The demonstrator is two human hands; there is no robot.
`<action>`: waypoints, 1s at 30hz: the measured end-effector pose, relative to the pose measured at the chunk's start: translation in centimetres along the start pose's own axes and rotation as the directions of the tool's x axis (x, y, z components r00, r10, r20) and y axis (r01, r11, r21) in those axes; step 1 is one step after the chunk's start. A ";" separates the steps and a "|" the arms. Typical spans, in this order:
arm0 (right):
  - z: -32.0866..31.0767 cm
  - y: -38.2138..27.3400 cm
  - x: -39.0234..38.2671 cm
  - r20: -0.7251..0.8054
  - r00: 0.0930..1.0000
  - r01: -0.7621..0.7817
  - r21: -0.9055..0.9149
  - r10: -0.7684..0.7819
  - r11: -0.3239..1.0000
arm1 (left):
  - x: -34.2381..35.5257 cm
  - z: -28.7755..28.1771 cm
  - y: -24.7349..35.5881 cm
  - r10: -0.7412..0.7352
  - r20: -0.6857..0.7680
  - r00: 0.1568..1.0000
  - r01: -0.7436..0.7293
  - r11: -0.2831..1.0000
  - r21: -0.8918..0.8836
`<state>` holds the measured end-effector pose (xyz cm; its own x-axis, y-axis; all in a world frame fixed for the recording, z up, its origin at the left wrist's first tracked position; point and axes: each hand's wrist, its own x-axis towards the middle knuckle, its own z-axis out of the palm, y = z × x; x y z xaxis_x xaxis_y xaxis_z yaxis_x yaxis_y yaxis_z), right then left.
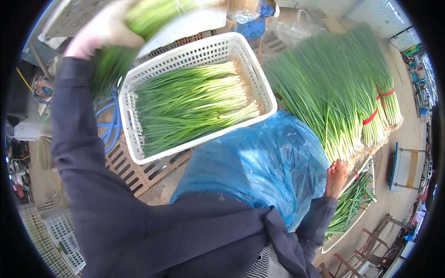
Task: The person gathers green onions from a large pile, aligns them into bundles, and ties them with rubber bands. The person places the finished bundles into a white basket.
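My left hand (109,32), in a pale glove and smeared by motion, is raised at the upper left with its fingers wrapped round a bunch of green onions (150,19). Below it, a white slotted crate (270,88) holds a layer of green onions (199,92), their roots toward the right. At the right my bare right hand (337,178) has its fingers curled against the root ends of a big heap of green onions (320,78). Whether stalks are inside those fingers is hidden. Red bands (370,116) tie some bundles in the heap.
A blue plastic sheet (259,157) covers my lap between crate and heap. The crate stands on a brown slotted plastic base (121,162), with a blue hose (111,125) beside it. A pale crate (371,204) with more greens sits below the heap. Other crates (60,236) stand lower left.
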<state>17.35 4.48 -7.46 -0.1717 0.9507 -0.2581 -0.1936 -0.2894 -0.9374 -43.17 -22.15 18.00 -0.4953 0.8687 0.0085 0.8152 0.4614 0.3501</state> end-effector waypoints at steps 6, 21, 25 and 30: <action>-2.5 1.5 -2.1 -0.165 0.985 -0.050 0.050 0.057 0.998 | 7.9 23.4 -7.4 0.017 0.572 0.820 0.021 0.998 -0.059; -2.2 1.8 -3.0 -0.253 0.966 -0.101 -0.162 0.058 0.982 | 8.4 50.0 -7.2 0.106 0.842 0.528 0.415 0.833 -0.366; -2.7 1.9 -2.9 -0.247 0.968 -0.073 -0.165 0.030 0.984 | 8.6 48.8 -5.6 0.048 0.824 0.564 0.325 0.905 -0.275; -4.1 2.0 -2.7 -0.212 0.976 -0.081 -0.136 0.051 0.987 | 7.3 45.0 -4.3 0.049 0.708 0.705 0.126 0.973 -0.193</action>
<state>21.38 1.78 -9.60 0.0274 0.9367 -0.3491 -0.0459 -0.3477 -0.9365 -36.78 -9.69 -25.64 -0.0966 0.7624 -0.6398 0.6726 0.5239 0.5227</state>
